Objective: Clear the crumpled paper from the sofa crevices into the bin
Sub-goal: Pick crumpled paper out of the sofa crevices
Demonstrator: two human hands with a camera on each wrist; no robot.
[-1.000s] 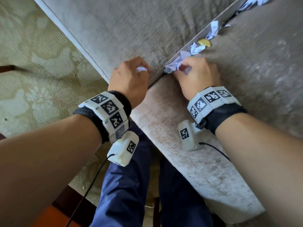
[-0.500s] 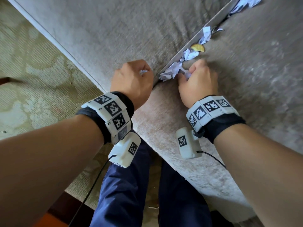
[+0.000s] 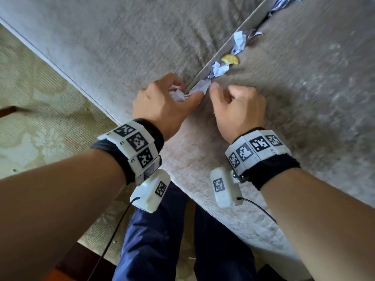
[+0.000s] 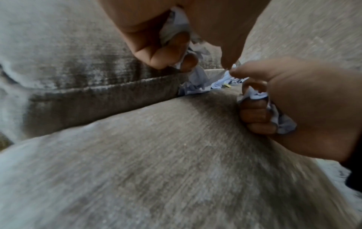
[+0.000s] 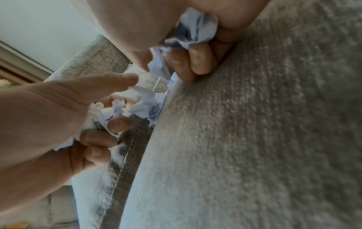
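Observation:
White crumpled paper is wedged along the sofa crevice (image 3: 215, 63). One strip of paper (image 3: 200, 88) sticks out just ahead of my hands, and further scraps (image 3: 239, 42) lie up the seam. My left hand (image 3: 186, 92) grips a paper wad (image 3: 177, 95), its thumb stretched toward the strip. In the left wrist view the left fingers (image 4: 168, 52) curl over that wad (image 4: 176, 26). My right hand (image 3: 223, 96) sits right of the seam, curled round another wad (image 5: 194, 29), which also shows in the left wrist view (image 4: 254, 94).
A yellow crisp (image 3: 230, 58) lies beside the seam among the scraps. Grey sofa cushions (image 3: 304, 98) flank the crevice. A patterned carpet (image 3: 40, 118) lies to the left, and my dark blue trouser legs (image 3: 152, 240) stand at the sofa's front edge. No bin is in view.
My right hand has let go of the strip in the seam and drawn back a little, still holding a wad. My left hand has moved right to the crevice, its thumb now extended.

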